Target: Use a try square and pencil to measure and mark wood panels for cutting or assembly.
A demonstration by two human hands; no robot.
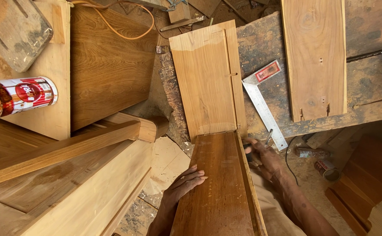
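Note:
A dark brown board (219, 183) stands on edge in front of me, its far end butted against a pale wooden panel (206, 78) lying on the workbench. My left hand (183, 185) lies flat on the dark board's left face, fingers spread. At the board's right edge near the joint, my right hand (261, 157) is closed around a thin metal tool (268, 136), whose tip sticks up beside the fingers. A steel try square (263, 100) with a red-marked stock lies on the bench just right of the pale panel.
A second plank (315, 57) lies on the rough workbench (374, 87) at the right. A red and white bottle (16, 96) lies on pale furniture at the left, with an orange cord (125, 30) behind. Two small cans (326, 168) sit on the dusty floor at the right.

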